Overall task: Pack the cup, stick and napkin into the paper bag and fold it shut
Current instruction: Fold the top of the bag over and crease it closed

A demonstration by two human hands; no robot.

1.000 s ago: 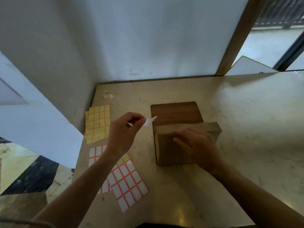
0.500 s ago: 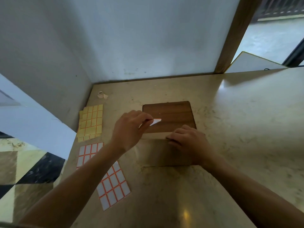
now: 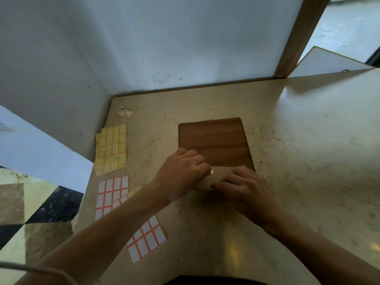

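The plain brown paper bag (image 3: 221, 176) lies on the pale marbled stone counter (image 3: 308, 161), at the six o'clock edge of a dark rectangular wood-grain board (image 3: 213, 141) set into or lying on that counter, and both hands are on it, so that only a strip of its folded top shows between them. No cup, stick or napkin is visible anywhere on the counter, so I judge they are already inside, though the bag hides its contents. The left hand (image 3: 182, 173) has its fingers curled and pinches a small white sticker (image 3: 212, 171) at the fingertips, held right at the folded flap. The right hand (image 3: 244, 187) lies over the bag with its fingers fairly straight, pressing the fold down and gripping nothing. To me the packing and folding look done; what is left is to press the sticker across the flap and let go. Whether the sticker has stuck yet I cannot tell. At nine o'clock from the bag lie a yellowish sheet of orange-lined labels (image 3: 111, 149) and a white sheet of red-bordered labels (image 3: 112, 195), with another white label sheet (image 3: 147, 239) at seven o'clock, and a small curl of white backing paper (image 3: 123, 111) at eleven o'clock near the wall.
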